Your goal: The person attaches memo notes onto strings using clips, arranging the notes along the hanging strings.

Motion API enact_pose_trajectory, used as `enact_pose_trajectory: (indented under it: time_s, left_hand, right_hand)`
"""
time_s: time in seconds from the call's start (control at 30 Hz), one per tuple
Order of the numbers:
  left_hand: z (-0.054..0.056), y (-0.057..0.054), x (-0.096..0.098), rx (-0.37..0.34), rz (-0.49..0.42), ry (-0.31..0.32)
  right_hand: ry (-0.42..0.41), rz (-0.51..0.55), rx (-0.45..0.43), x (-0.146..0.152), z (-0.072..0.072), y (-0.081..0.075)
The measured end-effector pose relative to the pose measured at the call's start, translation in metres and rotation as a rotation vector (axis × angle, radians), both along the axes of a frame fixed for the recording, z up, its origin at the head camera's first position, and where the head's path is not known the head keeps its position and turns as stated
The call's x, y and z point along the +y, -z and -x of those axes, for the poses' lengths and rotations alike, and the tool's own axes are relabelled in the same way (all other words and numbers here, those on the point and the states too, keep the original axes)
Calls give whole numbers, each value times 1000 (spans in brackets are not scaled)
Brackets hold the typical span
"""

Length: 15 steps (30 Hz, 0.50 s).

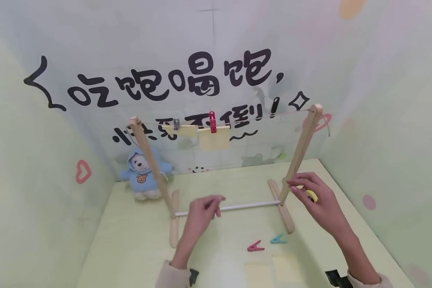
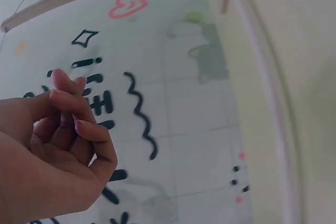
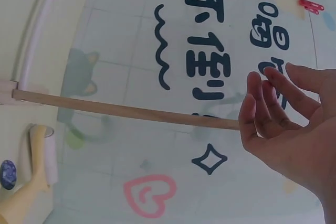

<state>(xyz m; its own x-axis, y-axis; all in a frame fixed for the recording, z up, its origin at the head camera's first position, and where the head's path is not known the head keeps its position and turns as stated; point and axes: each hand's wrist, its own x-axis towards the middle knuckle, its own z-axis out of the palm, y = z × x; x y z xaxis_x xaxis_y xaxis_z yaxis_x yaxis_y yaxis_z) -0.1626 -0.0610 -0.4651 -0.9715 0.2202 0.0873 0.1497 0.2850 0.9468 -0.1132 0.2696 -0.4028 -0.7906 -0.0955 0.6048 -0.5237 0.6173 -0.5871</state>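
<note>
My left hand (image 1: 201, 214) hangs in front of the white crossbar (image 1: 252, 206) of a wooden stand, its fingers loosely curled around nothing visible. By the stand's right post (image 1: 302, 150), my right hand (image 1: 320, 202) is raised with relaxed, bent fingers; the right wrist view shows nothing in it. Along the string between the posts, a grey clip (image 1: 176, 124) and a red clip (image 1: 212, 122) hold up yellow paper squares (image 1: 215, 140). On the table lie a pink clothespin (image 1: 255, 246), a blue clothespin (image 1: 278, 239) and two pale yellow paper squares (image 1: 260, 275).
A plush toy in a blue hoodie (image 1: 142, 180) sits behind the left post (image 1: 151, 164). Partly behind my right hand is a yellow object (image 1: 311, 194) of unclear kind. Printed walls enclose the table at the back and sides.
</note>
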Motion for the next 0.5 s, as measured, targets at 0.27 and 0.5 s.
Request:
enact_pose_trajectory:
  time_s: [0.27,0.5]
  left_hand:
    - [-66,100,34,-90,262,96]
    - [-95,147,46,-78,376,141]
  right_hand:
    - [-18,3,-26,6,-9,41]
    - [-99,-27,-65,0,-16,97]
